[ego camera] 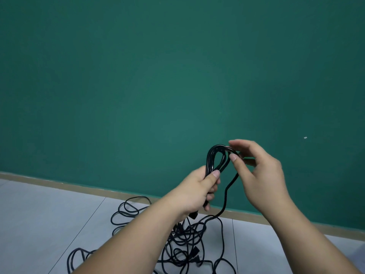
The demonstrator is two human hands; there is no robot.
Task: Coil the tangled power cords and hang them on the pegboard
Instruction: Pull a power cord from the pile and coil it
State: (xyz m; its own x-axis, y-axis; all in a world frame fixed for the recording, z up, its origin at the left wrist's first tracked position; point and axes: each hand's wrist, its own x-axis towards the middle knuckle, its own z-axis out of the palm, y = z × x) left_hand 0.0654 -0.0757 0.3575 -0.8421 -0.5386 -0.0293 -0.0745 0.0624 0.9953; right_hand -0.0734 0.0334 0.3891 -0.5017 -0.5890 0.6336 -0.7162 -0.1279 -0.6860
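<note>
My left hand (199,189) grips a bundle of black cord loops (214,157) held up in front of the green wall, thumb pressed over the strands. My right hand (260,175) pinches the top right of the same loops between thumb and fingers. One strand (225,196) hangs from the bundle down to a tangled pile of black power cords (183,240) on the floor below my arms. A black plug (194,215) sticks out under my left hand. No pegboard is in view.
A plain green wall (158,86) fills most of the view, with a tan baseboard (59,184) along its foot. Grey floor tiles (39,224) lie below. Loose cord loops (128,209) spread to the left on the floor. A small white mark (305,137) is on the wall.
</note>
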